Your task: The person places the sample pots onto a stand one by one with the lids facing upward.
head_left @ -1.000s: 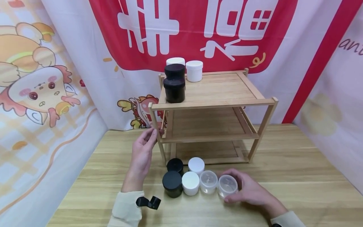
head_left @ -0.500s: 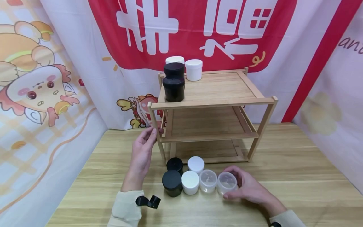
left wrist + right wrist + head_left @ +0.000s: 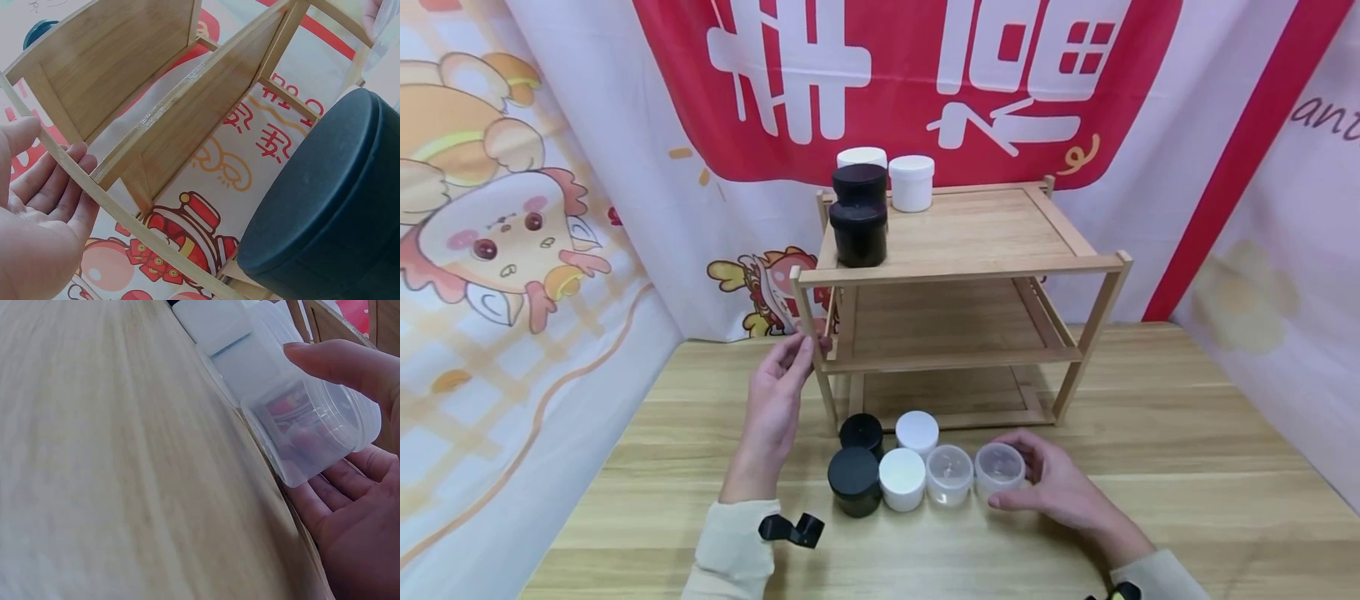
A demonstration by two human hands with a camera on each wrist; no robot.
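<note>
My left hand [image 3: 772, 400] grips the left front post of a wooden three-level rack [image 3: 977, 233], its thumb and fingers on either side of the post [image 3: 119, 209] in the left wrist view. My right hand [image 3: 1063, 490] holds a clear plastic jar [image 3: 1000, 472] between thumb and fingers. In the right wrist view that lidless jar [image 3: 300, 431] stands upright at the tabletop. Left of it is another clear jar [image 3: 949, 477]. Further left, front and back, are white lidded jars [image 3: 902, 480] and black lidded jars [image 3: 854, 483].
On the rack's top level, black jars [image 3: 860, 237] and white jars [image 3: 912, 183] are grouped at the left. Both lower levels [image 3: 955, 321] stand behind the front jars. A printed cloth [image 3: 760, 225] hangs behind, and cloth walls flank the table [image 3: 1165, 433].
My right hand has shifted the outer clear jar slightly back toward the rack, with a thin gap now beside its neighbour. The left hand stays on the post.
</note>
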